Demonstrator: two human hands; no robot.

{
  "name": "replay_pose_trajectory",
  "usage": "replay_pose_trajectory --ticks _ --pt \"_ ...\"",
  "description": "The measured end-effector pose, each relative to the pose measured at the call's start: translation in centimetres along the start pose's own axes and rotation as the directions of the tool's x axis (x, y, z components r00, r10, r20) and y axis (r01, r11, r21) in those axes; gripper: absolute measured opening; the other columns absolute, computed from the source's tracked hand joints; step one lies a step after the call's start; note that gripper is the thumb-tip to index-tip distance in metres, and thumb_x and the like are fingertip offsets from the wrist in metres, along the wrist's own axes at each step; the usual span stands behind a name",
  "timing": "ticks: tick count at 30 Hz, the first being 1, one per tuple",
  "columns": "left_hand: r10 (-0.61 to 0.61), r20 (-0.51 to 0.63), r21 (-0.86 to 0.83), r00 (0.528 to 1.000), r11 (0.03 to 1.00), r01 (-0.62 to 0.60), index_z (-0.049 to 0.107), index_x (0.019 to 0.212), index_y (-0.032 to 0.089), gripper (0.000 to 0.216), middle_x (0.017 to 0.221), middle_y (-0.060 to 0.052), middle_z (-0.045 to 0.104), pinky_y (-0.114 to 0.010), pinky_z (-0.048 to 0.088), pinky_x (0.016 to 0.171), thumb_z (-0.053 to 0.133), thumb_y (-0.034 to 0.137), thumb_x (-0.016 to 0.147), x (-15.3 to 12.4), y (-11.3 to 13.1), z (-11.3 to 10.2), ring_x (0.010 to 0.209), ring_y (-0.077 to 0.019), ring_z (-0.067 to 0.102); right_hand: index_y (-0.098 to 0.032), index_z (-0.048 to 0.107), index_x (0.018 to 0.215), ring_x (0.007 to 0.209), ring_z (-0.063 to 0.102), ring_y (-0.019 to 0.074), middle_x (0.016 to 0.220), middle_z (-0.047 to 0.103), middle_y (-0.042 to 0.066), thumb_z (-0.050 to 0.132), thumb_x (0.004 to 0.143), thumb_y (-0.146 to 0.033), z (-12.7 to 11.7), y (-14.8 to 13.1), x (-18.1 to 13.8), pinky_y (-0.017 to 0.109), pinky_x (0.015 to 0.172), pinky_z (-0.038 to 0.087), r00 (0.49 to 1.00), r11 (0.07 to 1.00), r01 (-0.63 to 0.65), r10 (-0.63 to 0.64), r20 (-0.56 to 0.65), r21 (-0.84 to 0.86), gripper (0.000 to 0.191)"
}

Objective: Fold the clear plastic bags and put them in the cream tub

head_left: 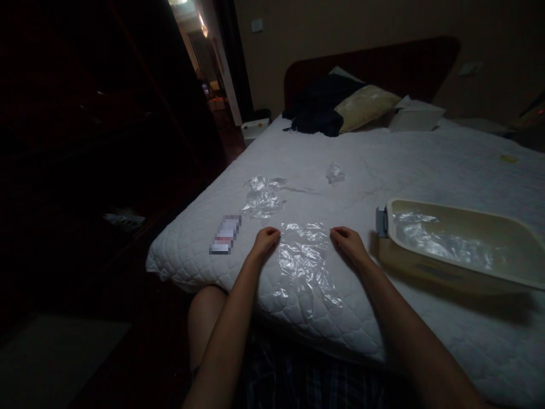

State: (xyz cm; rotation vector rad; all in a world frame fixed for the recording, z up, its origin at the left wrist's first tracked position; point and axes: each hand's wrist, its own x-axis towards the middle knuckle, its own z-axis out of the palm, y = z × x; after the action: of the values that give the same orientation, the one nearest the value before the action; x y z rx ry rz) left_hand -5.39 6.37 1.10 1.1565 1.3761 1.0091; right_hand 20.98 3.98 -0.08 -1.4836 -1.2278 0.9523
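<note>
A crinkled clear plastic bag [304,255] lies spread on the white quilted bed [361,335] in front of me, its lower part reaching down toward the bed's edge. At its upper left corner my left hand [268,238] pinches the film with fingers closed. My right hand [346,241] does the same at the upper right corner, so the top edge runs straight between them. Farther up the bed lies another crumpled clear plastic bag [264,197]. A small bunched piece of clear plastic [335,172] rests beyond it to the right.
To the right stands a beige plastic bin [447,278] with clear plastic inside and a grey latch. A phone-like object [225,234], blurred out, lies left of my left hand. Dark clothing [319,105], a tan pillow [366,108] and a white box [417,116] sit near the headboard [374,65].
</note>
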Motion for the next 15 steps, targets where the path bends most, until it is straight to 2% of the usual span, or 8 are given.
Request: replay_pose_trajectory --ticks 4,7,15 --pt "-0.069 0.150 -0.081 0.986 0.993 0.082 0.060 0.078 0.012 0.028 0.067 -0.002 0.057 -0.017 0.029 0.044 0.066 0.034 0.060 0.5 -0.2 -0.5 0.050 -0.0048 0.045 -0.014 0.061 0.076 0.045 0.044 0.0078 0.057 0.056 0.000 0.062 0.064 -0.048 -0.3 -0.2 0.3 0.021 0.040 0.029 0.978 0.989 -0.134 0.123 0.167 0.054 0.036" --pt "-0.097 0.254 -0.086 0.962 0.989 0.123 0.061 0.081 0.013 0.033 0.072 -0.003 0.059 -0.017 0.027 0.043 0.068 0.036 0.059 0.7 -0.4 -1.2 0.048 -0.0032 0.044 -0.015 0.060 0.076 0.044 0.041 0.0057 0.058 0.054 -0.001 0.062 0.065 -0.048 -0.8 0.0 0.1 0.019 0.039 0.026 0.955 0.974 -0.196 0.162 0.247 0.116 0.035" --pt "-0.139 0.354 -0.049 0.925 0.985 0.167 0.063 0.076 0.012 0.029 0.069 -0.002 0.060 -0.016 0.027 0.043 0.070 0.033 0.059 0.8 -0.3 -1.7 0.048 -0.0024 0.044 -0.015 0.060 0.074 0.050 0.046 0.0062 0.063 0.056 -0.001 0.067 0.062 -0.041 -1.4 -0.9 -0.8 0.019 0.043 0.030 0.895 0.954 -0.282 0.226 0.384 0.097 0.029"
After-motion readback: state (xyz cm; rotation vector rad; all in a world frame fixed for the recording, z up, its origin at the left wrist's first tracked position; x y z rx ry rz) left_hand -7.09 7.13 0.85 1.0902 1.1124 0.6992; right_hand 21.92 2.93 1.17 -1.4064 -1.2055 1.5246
